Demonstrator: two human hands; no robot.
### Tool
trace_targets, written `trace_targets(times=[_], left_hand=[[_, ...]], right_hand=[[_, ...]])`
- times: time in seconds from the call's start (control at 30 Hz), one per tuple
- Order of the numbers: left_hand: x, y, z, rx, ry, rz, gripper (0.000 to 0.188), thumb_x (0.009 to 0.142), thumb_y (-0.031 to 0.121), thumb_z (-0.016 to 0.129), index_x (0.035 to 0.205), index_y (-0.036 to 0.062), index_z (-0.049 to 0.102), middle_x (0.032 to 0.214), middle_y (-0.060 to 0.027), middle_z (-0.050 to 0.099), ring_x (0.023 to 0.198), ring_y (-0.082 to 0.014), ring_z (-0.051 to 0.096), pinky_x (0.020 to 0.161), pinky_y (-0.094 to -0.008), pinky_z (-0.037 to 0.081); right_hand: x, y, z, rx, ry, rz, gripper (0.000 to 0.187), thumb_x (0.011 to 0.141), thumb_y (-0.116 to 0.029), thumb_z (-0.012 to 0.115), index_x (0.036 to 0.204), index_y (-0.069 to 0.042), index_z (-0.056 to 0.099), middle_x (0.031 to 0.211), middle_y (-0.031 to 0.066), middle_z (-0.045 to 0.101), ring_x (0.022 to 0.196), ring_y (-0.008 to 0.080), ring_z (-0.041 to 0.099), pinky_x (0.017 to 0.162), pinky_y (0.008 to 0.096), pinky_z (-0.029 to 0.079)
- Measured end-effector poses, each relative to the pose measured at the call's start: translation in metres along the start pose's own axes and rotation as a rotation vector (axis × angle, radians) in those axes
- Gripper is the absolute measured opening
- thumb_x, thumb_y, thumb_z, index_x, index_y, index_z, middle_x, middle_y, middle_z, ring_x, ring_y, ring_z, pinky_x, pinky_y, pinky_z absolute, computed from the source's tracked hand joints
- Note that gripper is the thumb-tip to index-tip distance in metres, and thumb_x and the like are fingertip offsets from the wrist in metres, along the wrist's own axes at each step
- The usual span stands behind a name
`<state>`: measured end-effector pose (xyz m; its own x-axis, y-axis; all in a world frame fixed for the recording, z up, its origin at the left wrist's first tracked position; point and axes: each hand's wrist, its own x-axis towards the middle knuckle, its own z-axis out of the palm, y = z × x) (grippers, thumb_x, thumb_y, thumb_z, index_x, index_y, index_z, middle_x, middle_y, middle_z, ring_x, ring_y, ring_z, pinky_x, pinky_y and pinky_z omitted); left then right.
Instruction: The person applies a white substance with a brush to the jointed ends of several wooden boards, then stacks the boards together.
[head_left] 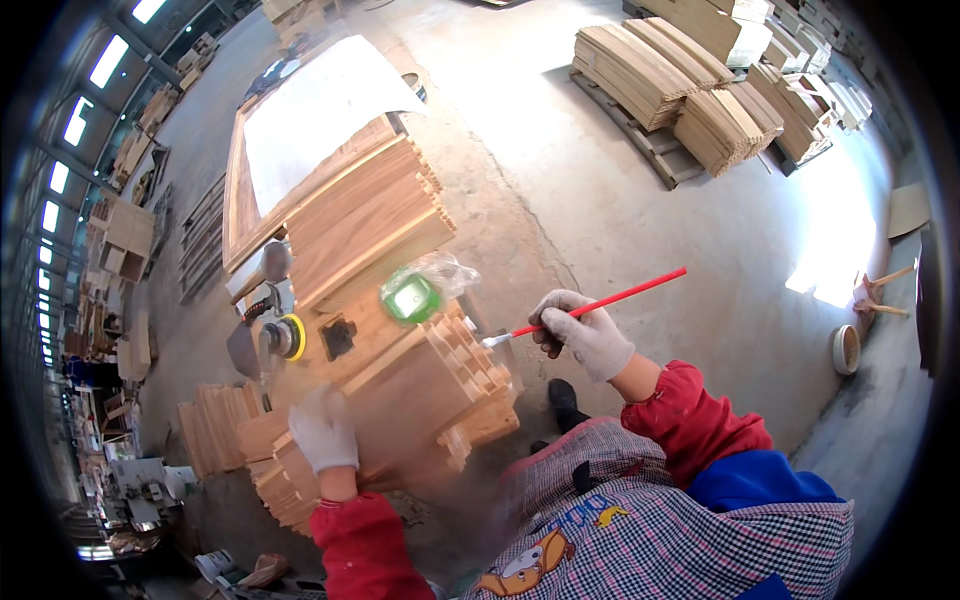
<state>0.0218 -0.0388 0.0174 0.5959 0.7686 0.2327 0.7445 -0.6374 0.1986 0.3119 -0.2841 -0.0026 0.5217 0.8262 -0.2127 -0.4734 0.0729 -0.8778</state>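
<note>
My gloved right hand [588, 335] is closed round a thin red-handled brush [620, 298]. Its pale tip is at the notched ends of a stack of wooden boards [400, 395] in front of me. Interlocking-shaped teeth run along the boards' right end. At the left part of the same stack lies my gloved left hand [325, 428], fingers laid over the wood and slightly blurred. Just beyond the boards stands a green container [410, 298] with something white in it, partly wrapped in clear plastic.
A sander with a yellow-rimmed pad [290, 338] lies left of the container. Behind it sits another stack of notched boards [365, 220] beside a white sheet [320, 110]. More board stacks [650, 70] rest on a pallet at far right. A round tub [846, 350] stands at right.
</note>
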Motion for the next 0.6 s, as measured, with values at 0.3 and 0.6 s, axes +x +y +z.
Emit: trace_targets(times=[0.3, 0.6], left_hand=[[0.002, 0.005, 0.0, 0.017, -0.001, -0.005, 0.027, 0.088, 0.025, 0.057, 0.106, 0.0082, 0.066, 0.104, -0.0127, 0.067, 0.101, -0.0313, 0.06, 0.105, -0.0475, 0.033], [0.004, 0.005, 0.0, 0.003, 0.019, 0.003, 0.026, 0.087, 0.024, 0.057, 0.104, 0.0073, 0.067, 0.104, -0.0119, 0.066, 0.102, -0.0307, 0.06, 0.103, -0.0473, 0.034]], right_hand=[[-0.007, -0.002, 0.009, -0.152, 0.013, -0.007, 0.014, 0.095, -0.014, 0.053, 0.094, -0.001, 0.058, 0.078, 0.0028, 0.059, 0.068, 0.0085, 0.054, 0.062, 0.0244, 0.047], [-0.003, 0.0, 0.013, -0.254, -0.009, -0.12, 0.012, 0.094, -0.01, 0.051, 0.095, 0.001, 0.058, 0.079, 0.0047, 0.059, 0.068, 0.0093, 0.053, 0.062, 0.025, 0.046]])
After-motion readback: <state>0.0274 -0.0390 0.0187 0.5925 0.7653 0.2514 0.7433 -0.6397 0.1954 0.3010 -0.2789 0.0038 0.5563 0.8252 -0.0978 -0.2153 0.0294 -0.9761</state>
